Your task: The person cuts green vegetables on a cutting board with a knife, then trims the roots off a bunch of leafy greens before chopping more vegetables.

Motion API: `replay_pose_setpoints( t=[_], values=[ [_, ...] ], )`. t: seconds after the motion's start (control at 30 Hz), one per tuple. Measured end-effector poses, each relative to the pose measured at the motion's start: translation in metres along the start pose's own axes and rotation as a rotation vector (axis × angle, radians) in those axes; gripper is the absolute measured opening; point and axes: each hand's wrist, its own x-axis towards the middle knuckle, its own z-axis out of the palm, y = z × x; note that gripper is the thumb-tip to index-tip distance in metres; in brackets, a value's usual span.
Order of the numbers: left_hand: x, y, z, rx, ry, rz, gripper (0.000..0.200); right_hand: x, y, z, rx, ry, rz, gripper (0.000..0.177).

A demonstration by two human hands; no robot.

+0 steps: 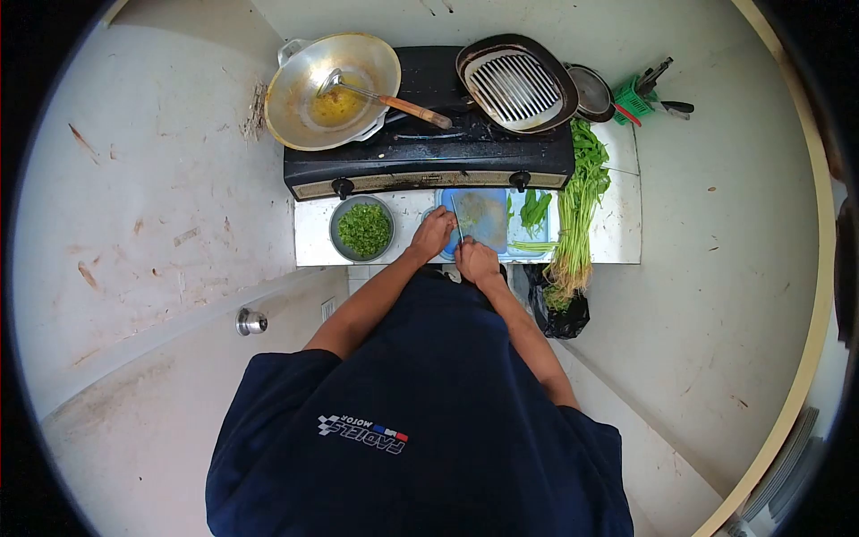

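Observation:
My right hand [479, 259] is wrapped round the handle of a knife [456, 217], whose narrow blade points away from me over a blue cutting board [492, 199]. Close to the blade's left side, my left hand [434, 233] rests at the board's edge with its fingers curled; what they hold, if anything, is hidden. Cut green leaves [535, 210] and short stem pieces [534, 246] lie right of the board on a light blue tray [551, 213]. A grey bowl [337, 246] of finely chopped greens [364, 230] stands to the left.
A black stove [425, 148] bears a wok [282, 107] with a wooden-handled ladle [398, 106] and a grill pan [514, 88]. Long-stemmed greens [582, 201] hang over the counter's right edge above a black plastic bag [573, 320]. A green basket [631, 97] holds knives.

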Motion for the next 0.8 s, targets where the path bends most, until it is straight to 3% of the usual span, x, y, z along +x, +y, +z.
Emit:
replay_pose_setpoints(
  t=[0.8],
  values=[
    [-0.001, -0.005, -0.004, -0.100, -0.013, -0.033, 0.008, -0.010, 0.006, 0.000, -0.008, -0.018, -0.030, 0.039]
  ],
)
